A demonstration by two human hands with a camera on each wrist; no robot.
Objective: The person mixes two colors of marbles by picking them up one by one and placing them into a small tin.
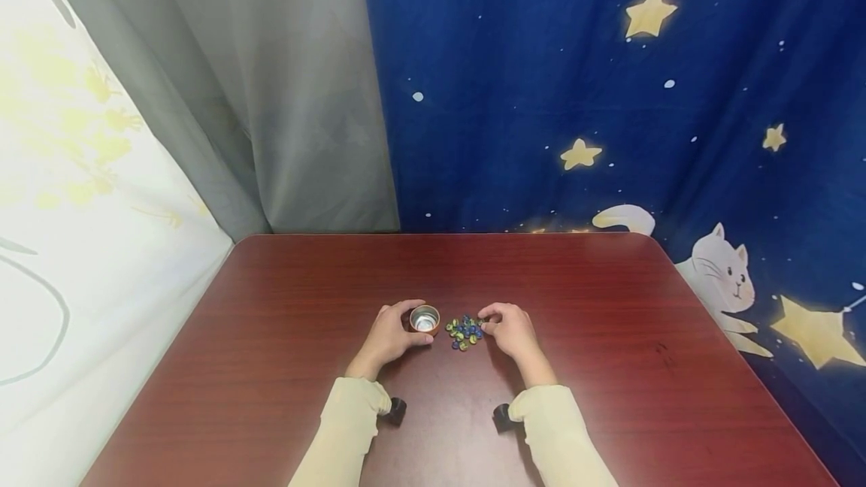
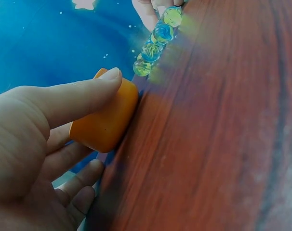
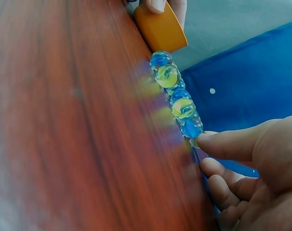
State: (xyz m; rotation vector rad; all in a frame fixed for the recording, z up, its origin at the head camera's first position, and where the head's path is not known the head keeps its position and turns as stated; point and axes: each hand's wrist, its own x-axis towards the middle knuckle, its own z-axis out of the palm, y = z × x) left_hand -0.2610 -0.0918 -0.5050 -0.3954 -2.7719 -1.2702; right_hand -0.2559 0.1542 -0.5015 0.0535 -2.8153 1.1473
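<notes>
"Looking at the left hand (image 1: 389, 337), what do you make of its grip?"

"It is curled round the orange cup (image 2: 105, 120), thumb on the near side, fingers on the far; the cup stands mouth up on the red-brown wooden table (image 1: 325, 412), just left of the cat's-eye marbles (image 1: 464, 332)."

"And the right hand (image 1: 512, 331)?"

"It is at the pile's right edge, thumb and forefinger close about the outermost marble (image 3: 194, 143); I cannot tell whether they truly pinch it or merely touch it."

"How would you do this step well?"

"I'd hold the cup lightly but firmly, so it doesn't slide; I'd take one marble by its sides, with the pinch centred, since a round, slick thing probably squirts away from a lopsided squeeze; I'd lift straight up, so its neighbours don't roll."

"What does the head view give us that the wrists don't?"

"The cup's shiny metallic inside, where I make out no marble; also the pile's true layout, a loose cluster, which both wrist views flatten into a row."

"And the wrists in return?"

"The left one shows the thumb lying along the cup's smooth outer wall; the right one shows yellow and blue swirls inside clear balls, and the thumb tip at that last marble; from the head these are tiny."
</notes>
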